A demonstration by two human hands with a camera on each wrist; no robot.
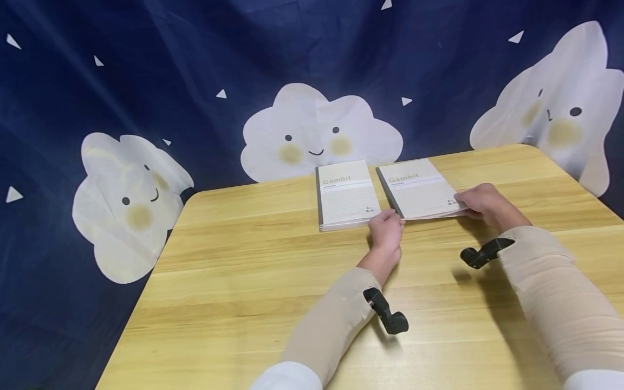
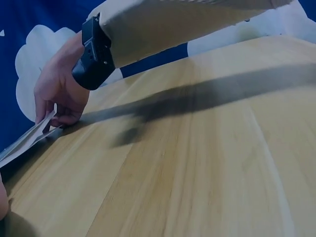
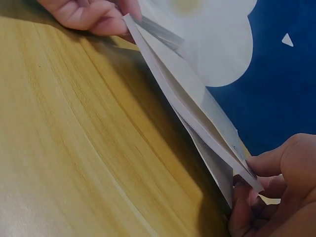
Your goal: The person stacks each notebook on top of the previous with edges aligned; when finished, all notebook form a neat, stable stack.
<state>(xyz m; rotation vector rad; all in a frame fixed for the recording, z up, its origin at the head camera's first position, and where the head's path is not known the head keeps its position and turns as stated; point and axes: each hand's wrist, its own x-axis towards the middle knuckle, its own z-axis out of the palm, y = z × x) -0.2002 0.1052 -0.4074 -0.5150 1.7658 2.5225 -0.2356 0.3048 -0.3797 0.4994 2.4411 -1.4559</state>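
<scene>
Two lots of pale "Gambit" notebooks with dark spines lie side by side toward the far edge of the table. My right hand [image 1: 482, 203] pinches the near right corner of the right notebook [image 1: 419, 189], thumb above and fingers curled below. In the right wrist view that notebook's near edge is raised, and its lower cover [image 3: 215, 170] hangs apart from the pages. My left hand [image 1: 387, 230] holds the same notebook's near left corner by the spine, its fingers curled; some fingertips are hidden. Just left of it lies a notebook stack [image 1: 346, 195].
The wooden table [image 1: 234, 281] stretches toward me and to both sides. Behind its far edge hangs a dark blue curtain [image 1: 195, 81] with smiling clouds. A black wrist mount [image 1: 385, 311] sticks out from the left sleeve, another mount [image 1: 487, 253] from the right.
</scene>
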